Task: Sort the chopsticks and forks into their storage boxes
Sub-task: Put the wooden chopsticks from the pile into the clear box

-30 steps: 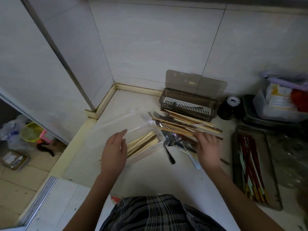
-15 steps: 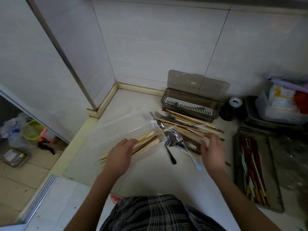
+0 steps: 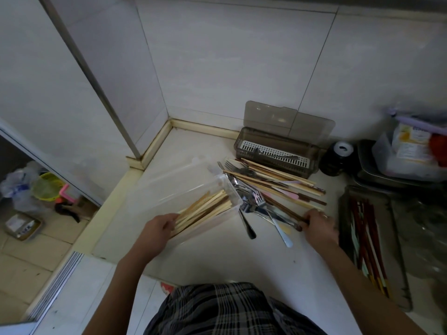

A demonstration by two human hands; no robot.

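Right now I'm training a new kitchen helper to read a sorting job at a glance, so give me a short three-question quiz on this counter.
1. True or false: the brown box against the wall has its lid shut.
2. What does the left hand touch?
A. a fork
B. the pale chopsticks in the clear box
C. the black jar
3. Fill in: the right hand pinches the end of a dark ____ from the mixed pile.

Key
1. False: the lid stands open against the wall.
2. B
3. chopstick
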